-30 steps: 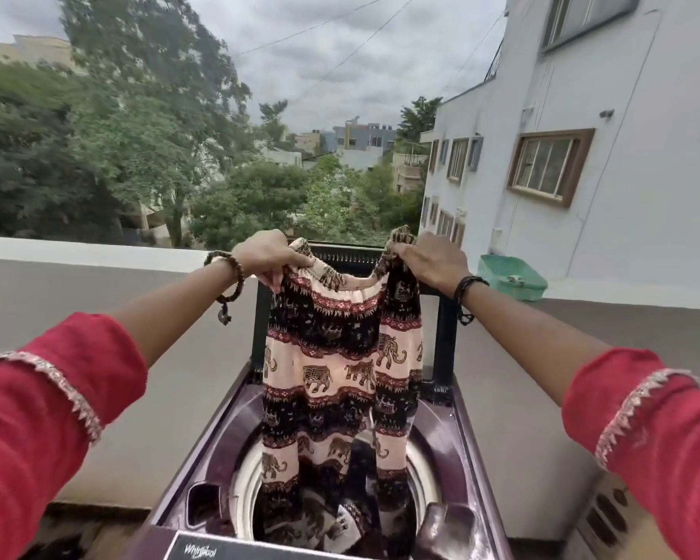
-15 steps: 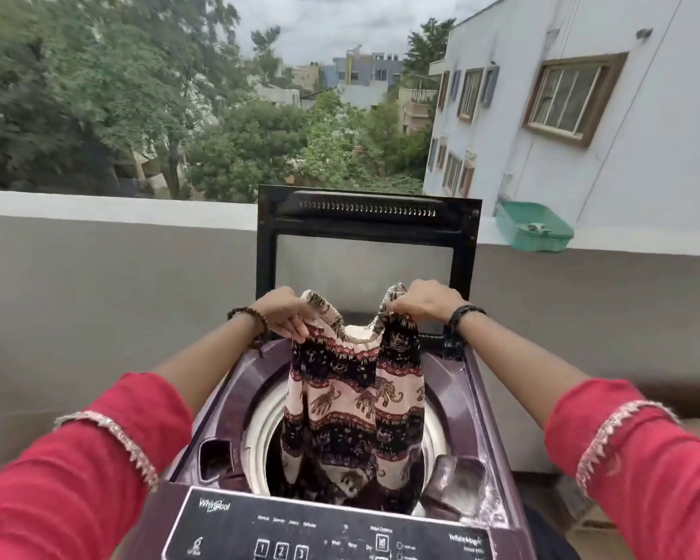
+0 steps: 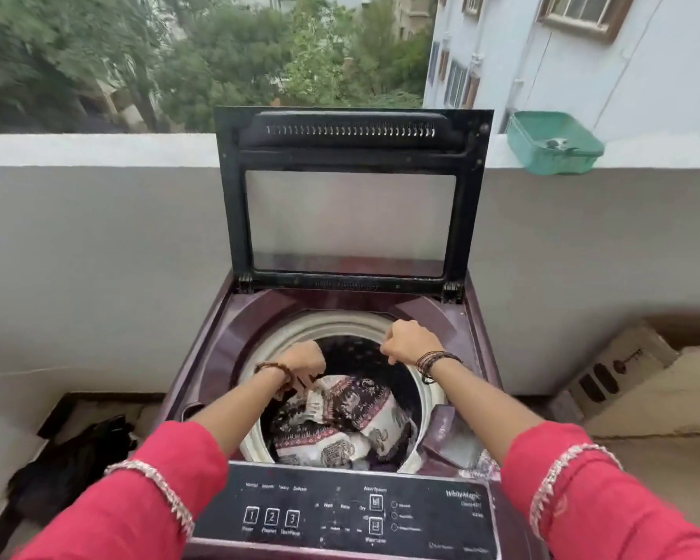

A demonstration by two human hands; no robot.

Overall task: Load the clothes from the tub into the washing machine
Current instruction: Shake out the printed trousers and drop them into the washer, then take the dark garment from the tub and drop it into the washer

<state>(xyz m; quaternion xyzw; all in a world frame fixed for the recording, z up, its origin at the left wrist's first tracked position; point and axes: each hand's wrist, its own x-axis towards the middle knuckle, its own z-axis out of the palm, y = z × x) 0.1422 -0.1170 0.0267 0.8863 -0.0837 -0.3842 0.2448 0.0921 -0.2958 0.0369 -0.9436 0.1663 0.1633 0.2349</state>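
The maroon top-loading washing machine [image 3: 235, 337] stands with its lid [image 3: 348, 127] raised upright. An elephant-print garment [image 3: 340, 418] in black, cream and red lies crumpled inside the drum. My left hand [image 3: 304, 363] reaches down into the drum at its left side, and its fingers pinch the garment's upper edge. My right hand [image 3: 411, 343] hovers over the far right of the drum opening, loosely curled and holding nothing. The tub is out of view.
The control panel [image 3: 340, 511] lies nearest me. A black cloth bundle [image 3: 69, 466] sits on the floor to the left. A green basin [image 3: 554, 143] rests on the parapet wall [image 3: 98, 151]. A cardboard box [image 3: 623, 377] stands at the right.
Both hands dropped from above the machine into the drum opening, and the garment went down from hanging into the drum. My right hand let go of it. The view tilted down.
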